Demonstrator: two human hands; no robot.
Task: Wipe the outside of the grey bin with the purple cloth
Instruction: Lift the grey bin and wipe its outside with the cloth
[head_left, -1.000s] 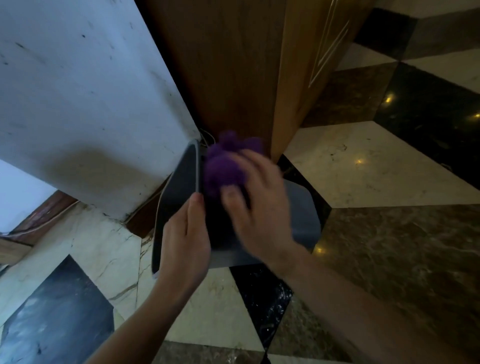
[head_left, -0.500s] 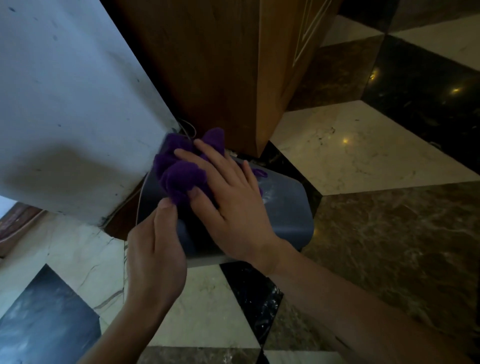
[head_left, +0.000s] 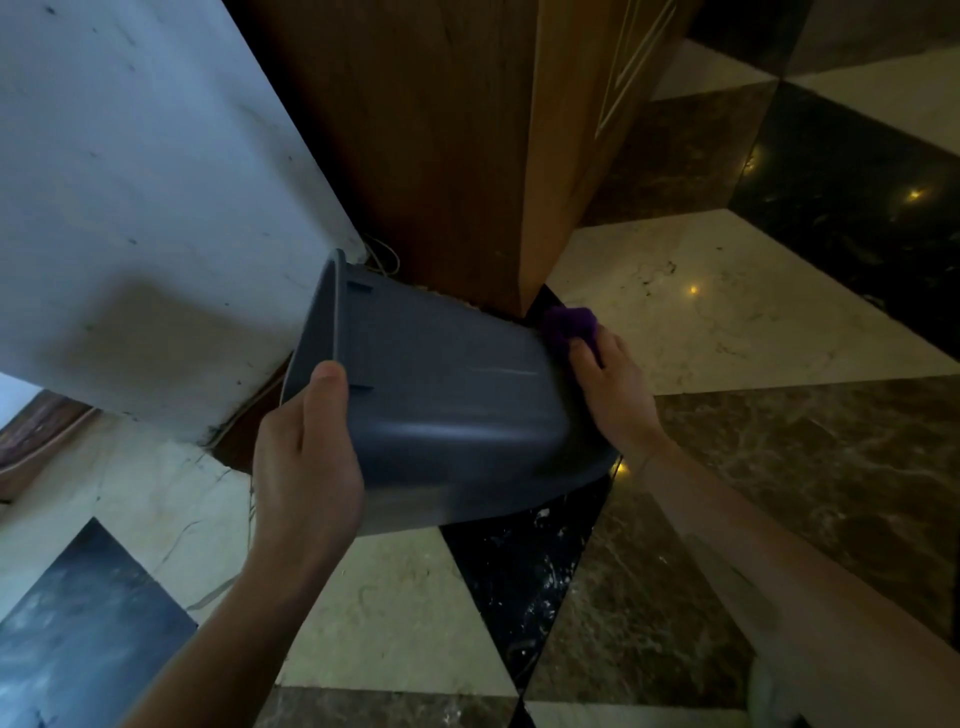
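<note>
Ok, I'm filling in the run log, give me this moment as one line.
left hand: grips rim of tilted grey bin | right hand: presses purple cloth at bin's base end | stage: wiping outside

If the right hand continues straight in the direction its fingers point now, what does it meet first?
The right hand points up and away, pressing the purple cloth against the grey bin. Beyond the cloth, the wooden cabinet corner probably comes first; depth is unclear.

Bin (head_left: 457, 395) dark grey, plain. Cloth (head_left: 569, 322) deep purple. Floor (head_left: 727, 312) cream, brown, black marble in triangles. Cabinet (head_left: 441, 130) warm brown woodgrain. Wall (head_left: 130, 182) white, speckled.
</note>
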